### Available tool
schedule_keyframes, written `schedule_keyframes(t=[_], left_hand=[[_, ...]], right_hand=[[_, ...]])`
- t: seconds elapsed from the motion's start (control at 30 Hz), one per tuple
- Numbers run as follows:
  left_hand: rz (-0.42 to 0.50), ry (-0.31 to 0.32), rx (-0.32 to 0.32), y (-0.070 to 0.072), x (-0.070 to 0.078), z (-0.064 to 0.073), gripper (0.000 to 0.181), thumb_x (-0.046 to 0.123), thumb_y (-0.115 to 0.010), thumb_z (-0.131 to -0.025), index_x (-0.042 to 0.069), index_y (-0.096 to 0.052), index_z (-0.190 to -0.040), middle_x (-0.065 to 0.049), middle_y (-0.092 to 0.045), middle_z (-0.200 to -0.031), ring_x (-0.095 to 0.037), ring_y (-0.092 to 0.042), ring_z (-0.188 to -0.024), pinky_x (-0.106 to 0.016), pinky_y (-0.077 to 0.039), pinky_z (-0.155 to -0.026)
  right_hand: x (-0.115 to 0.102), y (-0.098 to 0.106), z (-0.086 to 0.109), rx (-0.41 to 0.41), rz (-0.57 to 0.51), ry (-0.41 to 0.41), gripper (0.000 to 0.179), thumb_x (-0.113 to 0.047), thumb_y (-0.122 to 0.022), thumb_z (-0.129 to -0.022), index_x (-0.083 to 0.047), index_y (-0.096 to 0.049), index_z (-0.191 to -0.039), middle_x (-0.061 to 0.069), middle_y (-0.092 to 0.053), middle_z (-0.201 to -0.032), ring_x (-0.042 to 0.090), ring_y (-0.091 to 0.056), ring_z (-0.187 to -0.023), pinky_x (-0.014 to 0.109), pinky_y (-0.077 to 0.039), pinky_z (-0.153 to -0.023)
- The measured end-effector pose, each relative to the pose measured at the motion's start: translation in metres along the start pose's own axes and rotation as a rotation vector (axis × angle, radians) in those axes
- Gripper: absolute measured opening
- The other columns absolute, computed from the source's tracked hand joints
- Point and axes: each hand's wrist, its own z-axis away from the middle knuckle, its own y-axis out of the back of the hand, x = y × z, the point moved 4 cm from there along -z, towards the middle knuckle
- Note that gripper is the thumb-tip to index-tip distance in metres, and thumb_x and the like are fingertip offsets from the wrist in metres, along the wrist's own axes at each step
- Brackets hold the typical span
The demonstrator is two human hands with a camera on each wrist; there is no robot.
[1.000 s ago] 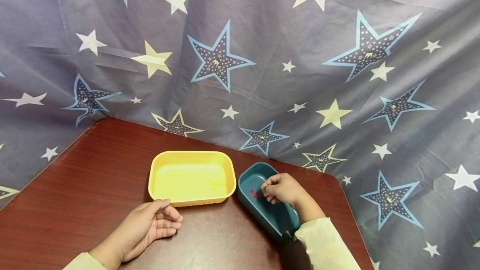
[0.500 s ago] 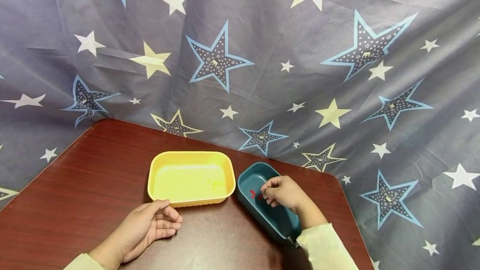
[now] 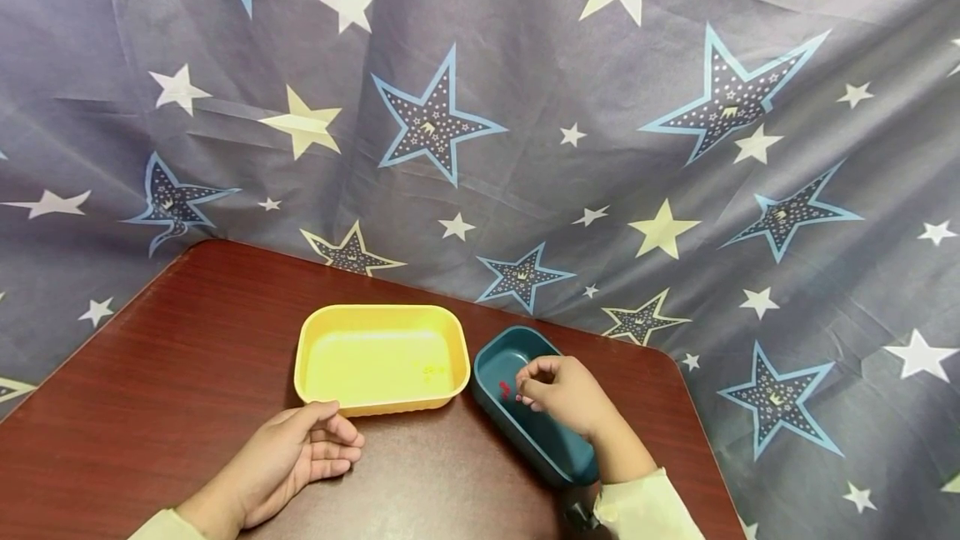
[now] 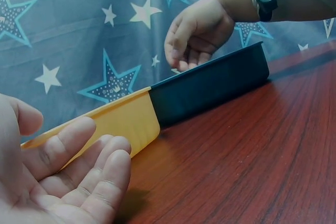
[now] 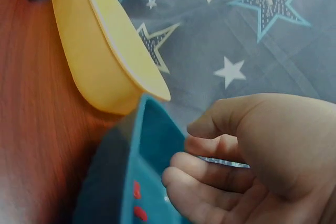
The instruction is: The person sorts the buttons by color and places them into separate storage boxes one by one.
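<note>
In the head view my right hand [image 3: 567, 394] is over the dark teal tub [image 3: 573, 444], its thumb and index finger curled toward each other in a ring. Small red pieces [image 3: 504, 390] lie on the tub floor beside the fingertips; two red pieces [image 5: 137, 190] show in the right wrist view. I cannot tell whether the fingertips hold a piece. My left hand [image 3: 300, 457] lies at the near left corner of the yellow tub [image 3: 382, 405], thumb near its rim, fingers relaxed and slightly bent. Small yellow pieces [image 3: 431, 371] sit inside, toward its right end.
Both tubs stand close together on a red-brown wooden table [image 3: 172, 357]. A grey curtain [image 3: 525, 190] with stars hangs right behind the table's back edge. A black wrist device [image 4: 266, 4] is strapped on the right sleeve.
My right hand has shifted slightly left, its fingertips nearer the red pieces. The left hand and both tubs keep their places; the view has drifted a little.
</note>
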Motion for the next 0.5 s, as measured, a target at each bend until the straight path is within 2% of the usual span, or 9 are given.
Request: schedule_keyframes(t=[0.13,0.27,0.4,0.5], left_hand=[[-0.033,-0.009,0.003,0.001,0.001,0.001,0.049,0.045,-0.046,-0.112,0.001,-0.067,-0.113,-0.015,-0.071,-0.116,-0.027,-0.072,-0.109,-0.04,-0.062,-0.096],[-0.117,-0.029,0.015,-0.002,-0.001,0.002,0.05,0.042,-0.045,-0.113,-0.003,-0.067,-0.114,-0.015,-0.071,-0.116,-0.027,-0.071,-0.108,-0.037,-0.063,-0.092],[-0.264,-0.075,0.059,-0.011,-0.003,0.001,0.046,0.036,-0.05,-0.111,-0.006,-0.069,-0.109,-0.013,-0.073,-0.108,-0.024,-0.073,-0.1,-0.034,-0.065,-0.085],[-0.447,-0.134,0.093,-0.022,-0.002,0.002,0.038,0.032,-0.056,-0.109,-0.002,-0.073,-0.104,-0.011,-0.075,-0.1,-0.017,-0.073,-0.091,-0.03,-0.064,-0.079]], right_hand=[[-0.012,-0.005,0.011,0.08,0.134,0.054,0.012,-0.024,-0.075,-0.096,-0.016,-0.079,-0.103,-0.004,-0.077,-0.086,0.014,-0.069,-0.078,0.026,-0.057,-0.068],[-0.023,-0.014,0.026,0.147,0.187,0.082,0.013,-0.031,-0.077,-0.096,-0.025,-0.078,-0.107,-0.014,-0.076,-0.091,0.006,-0.069,-0.08,0.025,-0.057,-0.069],[-0.036,-0.025,0.043,0.22,0.203,0.137,0.018,-0.031,-0.079,-0.094,-0.03,-0.077,-0.113,-0.012,-0.078,-0.106,0.004,-0.074,-0.093,0.028,-0.063,-0.082],[-0.045,-0.034,0.057,0.292,0.28,0.208,0.029,-0.03,-0.081,-0.093,-0.03,-0.075,-0.121,-0.011,-0.076,-0.119,0.004,-0.072,-0.106,0.032,-0.062,-0.092]])
